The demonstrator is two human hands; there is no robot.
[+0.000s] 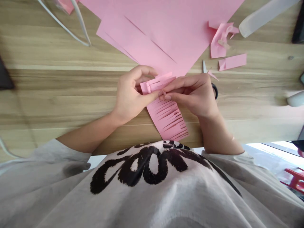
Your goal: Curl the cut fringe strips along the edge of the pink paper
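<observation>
On my feed the wooden table [47, 95] carries a slit pink paper sheet [147, 41] at twelve o'clock. At centre, a finely fringed pink paper strip [167, 118] curls at its top end, gripped between my left hand [129, 91] and right hand [190, 96].

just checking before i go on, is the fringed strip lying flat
Only partly: its lower end lies flat on the table, while the upper end is lifted between the left hand and right hand.
</observation>
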